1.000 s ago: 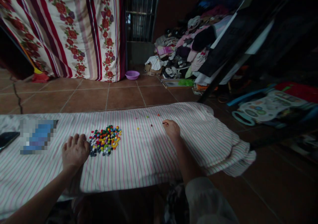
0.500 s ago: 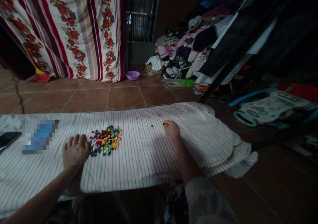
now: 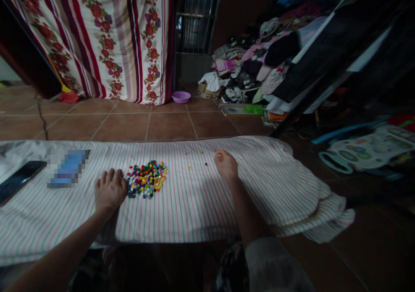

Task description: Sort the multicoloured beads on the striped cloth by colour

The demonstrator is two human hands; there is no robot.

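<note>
A pile of small multicoloured beads lies on the striped cloth. Flat on the cloth at the pile's left edge rests my left hand, open, its thumb side close to the beads. To the right, my right hand is closed in a pinch over the cloth; whatever is between its fingertips is hidden. Just beyond those fingertips shows an orange-red bead. Several single beads are spread out between pile and right hand, among them a yellow bead, a green bead and a dark bead.
A black phone and a blurred-out blue rectangle lie left of my left hand. Past the cloth, a purple basin stands on the tiled floor near a curtain. Heaped clothes are at the back right.
The view has swung slightly left. My right hand has moved a little away from me, towards the orange-red bead; the dark thing seen at its fingertips is now hidden. My left hand stays by the pile.
</note>
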